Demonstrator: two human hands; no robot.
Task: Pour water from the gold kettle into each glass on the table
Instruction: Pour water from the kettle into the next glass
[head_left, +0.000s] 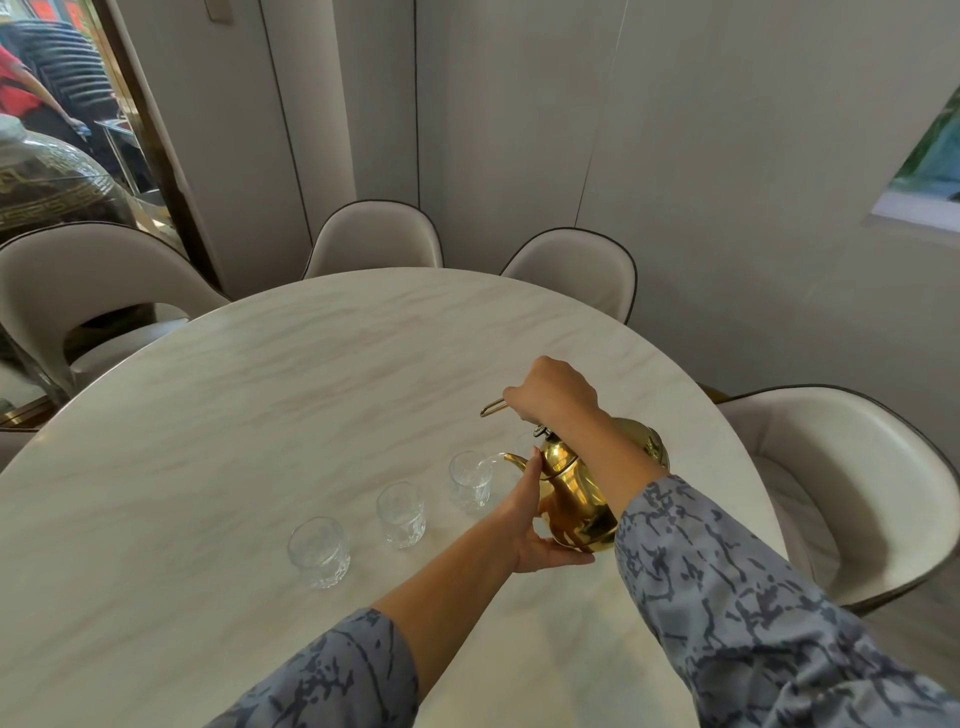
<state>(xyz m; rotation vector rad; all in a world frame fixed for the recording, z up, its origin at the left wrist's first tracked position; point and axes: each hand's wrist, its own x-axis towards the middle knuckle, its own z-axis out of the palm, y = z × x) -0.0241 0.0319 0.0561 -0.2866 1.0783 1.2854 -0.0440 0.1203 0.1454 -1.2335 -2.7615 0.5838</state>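
The gold kettle (576, 493) is tilted to the left above the white marble table (260, 405). My right hand (553, 389) grips its thin handle from above. My left hand (535, 525) cups the kettle's lower side and base. A thin stream of water runs from the spout into a clear cut glass (471, 479). Two more clear glasses stand in a row to its left: the middle one (401, 514) and the nearest one (319, 552). A further glass (522, 446) is partly hidden behind the kettle's spout.
Beige padded chairs ring the table: one at the far left (78, 291), two at the back (376, 239) (576, 270), one at the right (852, 483). A wall stands close behind. In a doorway at the far left is a person in red (15, 78).
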